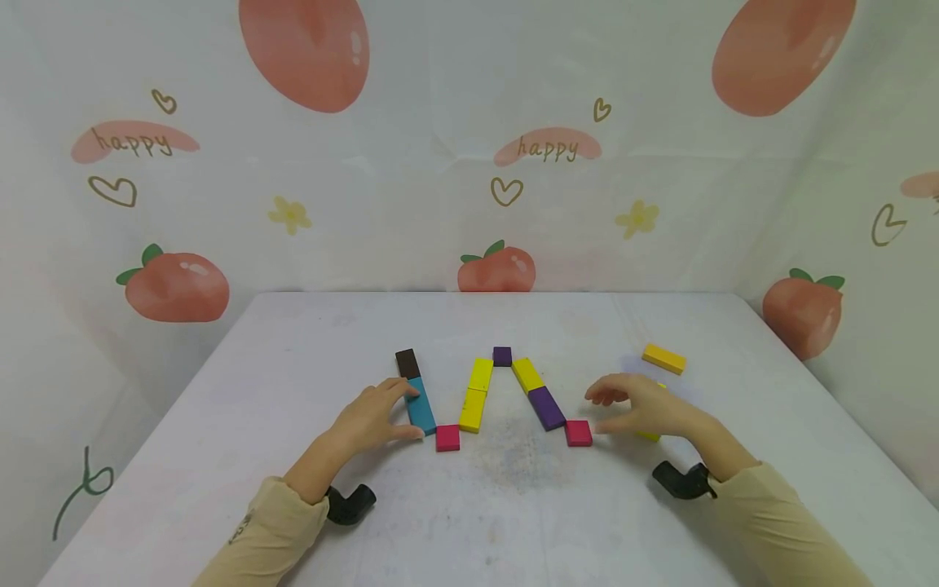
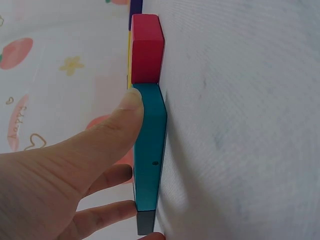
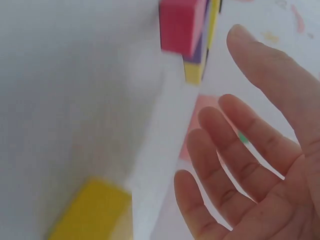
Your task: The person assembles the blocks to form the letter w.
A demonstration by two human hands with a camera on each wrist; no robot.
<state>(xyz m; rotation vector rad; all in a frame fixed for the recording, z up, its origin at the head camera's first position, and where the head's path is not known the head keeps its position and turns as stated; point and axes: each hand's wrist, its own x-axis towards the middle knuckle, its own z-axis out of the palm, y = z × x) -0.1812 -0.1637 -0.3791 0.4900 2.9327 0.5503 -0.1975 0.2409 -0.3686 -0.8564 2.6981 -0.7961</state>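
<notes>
My left hand [image 1: 374, 414] reaches over the teal block [image 1: 421, 406]. Its thumb lies against the block's edge near the end by a red block [image 2: 147, 55], and its fingers are spread along the far side. A black block [image 1: 407, 364] adjoins the teal block's far end. My right hand [image 1: 645, 403] hovers right of the second red block [image 1: 579, 434], fingers loosely bent and holding nothing. Below it a yellow block [image 3: 92, 212] shows, partly hidden by the hand in the head view. Between the hands, two yellow blocks [image 1: 477, 395] stand in line.
A small purple block [image 1: 502, 356] tops the zigzag row; a yellow block [image 1: 527, 375] and a longer purple block [image 1: 547, 408] slope down from it to the right. Apart lies an orange-yellow block [image 1: 663, 359] at the right. The white table [image 1: 506, 505] meets a printed cloth behind.
</notes>
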